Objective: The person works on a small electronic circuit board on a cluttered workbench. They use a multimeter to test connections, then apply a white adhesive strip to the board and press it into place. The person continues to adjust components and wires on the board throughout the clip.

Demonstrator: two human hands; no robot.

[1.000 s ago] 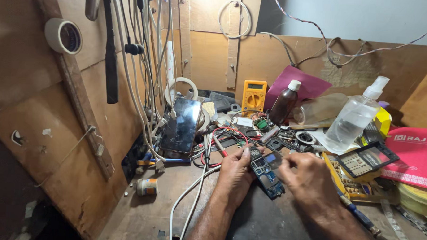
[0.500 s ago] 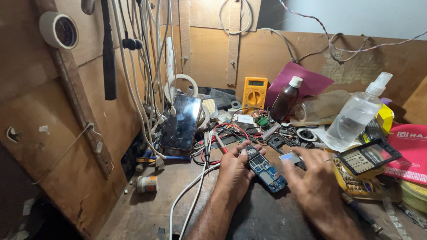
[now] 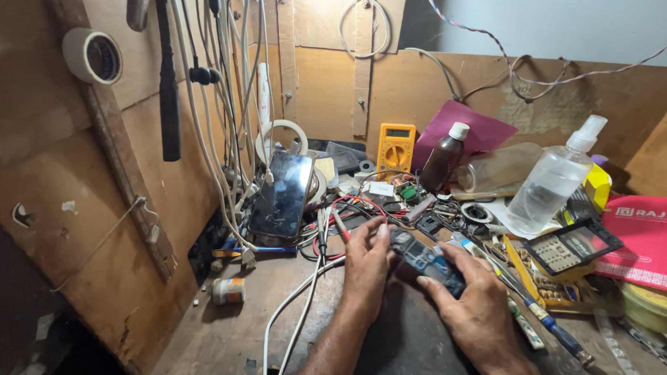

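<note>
Blue circuit board (image 3: 425, 260), both hands (image 3: 419, 286) gripping

Left hand (image 3: 366, 264) and right hand (image 3: 471, 303) meet, fingers curled, forearms angled inward.

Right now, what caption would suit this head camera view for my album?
Both hands, left hand and right hand, grip an opened phone over a cluttered workbench.

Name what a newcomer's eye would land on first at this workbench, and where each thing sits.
Both hands, left hand and right hand, grip an opened phone board at the centre. A yellow multimeter stands against the back wall, and a clear spray bottle rises on the right.
</note>
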